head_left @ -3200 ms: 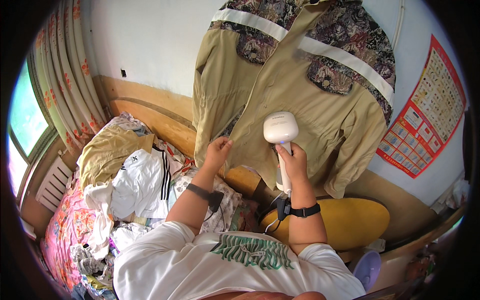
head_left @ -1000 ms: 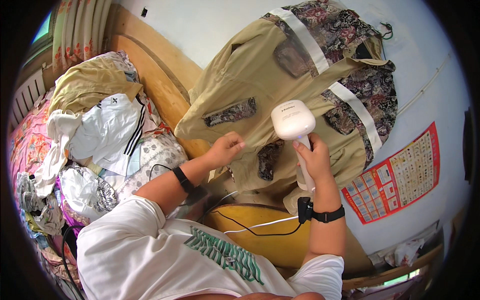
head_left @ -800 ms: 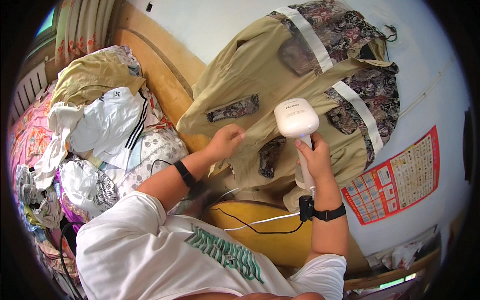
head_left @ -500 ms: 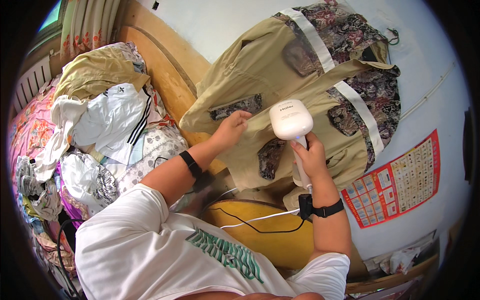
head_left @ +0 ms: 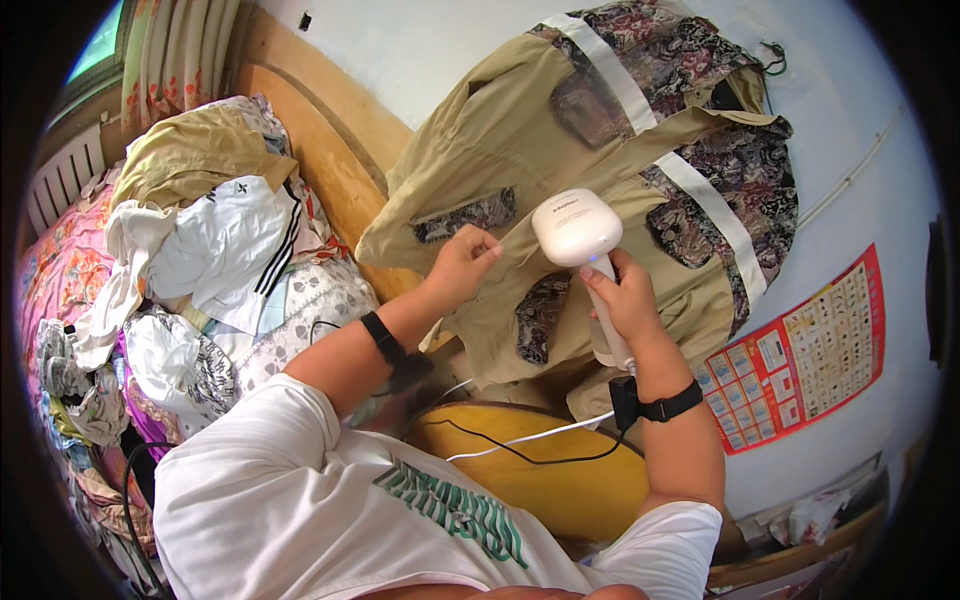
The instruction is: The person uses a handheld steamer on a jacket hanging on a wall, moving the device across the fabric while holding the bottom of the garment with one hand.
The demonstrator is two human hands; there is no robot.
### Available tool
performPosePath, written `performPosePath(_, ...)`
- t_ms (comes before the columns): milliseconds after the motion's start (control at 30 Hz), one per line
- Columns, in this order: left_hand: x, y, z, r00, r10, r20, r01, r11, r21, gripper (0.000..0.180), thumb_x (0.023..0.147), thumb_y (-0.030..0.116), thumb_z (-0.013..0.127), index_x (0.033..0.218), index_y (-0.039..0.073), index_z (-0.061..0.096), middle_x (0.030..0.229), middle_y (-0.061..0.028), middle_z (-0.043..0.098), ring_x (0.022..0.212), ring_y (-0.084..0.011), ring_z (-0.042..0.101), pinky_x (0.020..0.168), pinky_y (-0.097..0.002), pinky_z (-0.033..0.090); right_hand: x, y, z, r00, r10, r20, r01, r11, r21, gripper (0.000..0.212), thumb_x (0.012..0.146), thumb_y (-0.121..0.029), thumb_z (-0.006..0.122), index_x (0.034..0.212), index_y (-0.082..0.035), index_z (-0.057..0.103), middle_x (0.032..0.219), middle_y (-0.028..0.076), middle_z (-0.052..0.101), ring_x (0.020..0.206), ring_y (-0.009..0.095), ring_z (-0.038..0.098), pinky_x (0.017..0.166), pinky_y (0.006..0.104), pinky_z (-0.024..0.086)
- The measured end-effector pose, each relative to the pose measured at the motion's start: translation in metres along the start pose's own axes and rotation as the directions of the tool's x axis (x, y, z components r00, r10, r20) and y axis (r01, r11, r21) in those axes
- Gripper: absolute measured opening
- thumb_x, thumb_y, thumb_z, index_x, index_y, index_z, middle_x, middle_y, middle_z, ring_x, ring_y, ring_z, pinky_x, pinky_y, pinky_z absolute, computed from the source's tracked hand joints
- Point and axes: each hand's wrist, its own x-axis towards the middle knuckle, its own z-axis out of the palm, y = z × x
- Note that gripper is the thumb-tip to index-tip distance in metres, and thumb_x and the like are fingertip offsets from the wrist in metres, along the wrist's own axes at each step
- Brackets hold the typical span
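A beige jacket (head_left: 430, 150) with dark patterned panels and white stripes hangs spread against the wall in front of me. In my right hand (head_left: 625, 300) is a white handheld garment steamer (head_left: 577, 228); my fingers wrap round its handle and a small blue light glows below the head. The steamer's head is in front of the middle of the jacket, and I cannot tell whether it touches the cloth. My left hand (head_left: 463, 265) is closed in a pinch at the jacket's front, just below a patterned pocket flap (head_left: 465, 215). Its fingers partly hide the pinched cloth.
A bed at the left carries heaped clothes, including white shorts (head_left: 235, 240) with black stripes. Beside it stands a wooden headboard (head_left: 300, 120). Below the jacket are a yellow rounded surface (head_left: 540, 490) and a white cord (head_left: 530, 437). A red-bordered poster (head_left: 800, 350) hangs at right.
The steamer has shifted slightly left and up, its head tilting a little, while my right forearm has swung slightly right. My left hand stays near the same spot on the jacket.
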Motion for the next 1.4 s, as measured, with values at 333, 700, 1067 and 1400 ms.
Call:
performPosePath(333, -0.001, 0.003, -0.003, 0.997, -0.073, 0.002, 0.073, 0.993, -0.088, 0.013, 0.091, 0.014, 0.062, 0.087, 0.004, 0.056, 0.076, 0.0043, 0.044, 0.065, -0.0051, 0.038, 0.057, -0.0211, 0.034, 0.017, -0.018, -0.028, 0.991, -0.075, -0.107, 0.076, 0.997, 0.006, 0.039, 0.082, -0.031, 0.069, 0.094, 0.004, 0.059, 0.076, 0.009, 0.061, 0.060, 0.016, 0.059, 0.044, 0.0300, 0.049)
performPosePath(700, 0.002, -0.006, -0.004, 0.999, -0.032, -0.043, 0.028, 0.996, -0.089, 0.012, 0.092, 0.015, 0.061, 0.089, 0.005, 0.056, 0.075, 0.0062, 0.047, 0.067, -0.0034, 0.039, 0.059, -0.0191, 0.034, 0.028, -0.006, -0.023, 0.994, -0.102, -0.034, 0.101, 0.995, -0.022, 0.039, 0.081, -0.031, 0.070, 0.089, 0.006, 0.058, 0.069, 0.012, 0.060, 0.050, 0.018, 0.057, 0.040, 0.0305, 0.046)
performPosePath(1067, -0.003, -0.011, -0.006, 0.995, -0.083, -0.061, 0.080, 0.995, -0.055, 0.011, 0.090, 0.014, 0.062, 0.088, 0.004, 0.057, 0.077, 0.0033, 0.050, 0.070, -0.0058, 0.044, 0.063, -0.0213, 0.038, 0.021, 0.009, -0.026, 0.978, -0.204, -0.050, 0.200, 0.977, -0.080, 0.035, 0.081, -0.028, 0.071, 0.089, 0.004, 0.060, 0.065, 0.010, 0.060, 0.051, 0.017, 0.058, 0.043, 0.0296, 0.043)
performPosePath(1400, -0.006, -0.015, 0.004, 0.997, -0.066, -0.035, 0.062, 0.992, -0.109, 0.010, 0.093, 0.013, 0.059, 0.088, 0.005, 0.054, 0.074, 0.0073, 0.044, 0.068, -0.0029, 0.038, 0.060, -0.0191, 0.033, 0.010, -0.020, -0.054, 0.988, -0.119, -0.101, 0.122, 0.992, 0.024, 0.037, 0.082, -0.028, 0.069, 0.094, 0.005, 0.059, 0.074, 0.010, 0.061, 0.057, 0.016, 0.058, 0.042, 0.0297, 0.048)
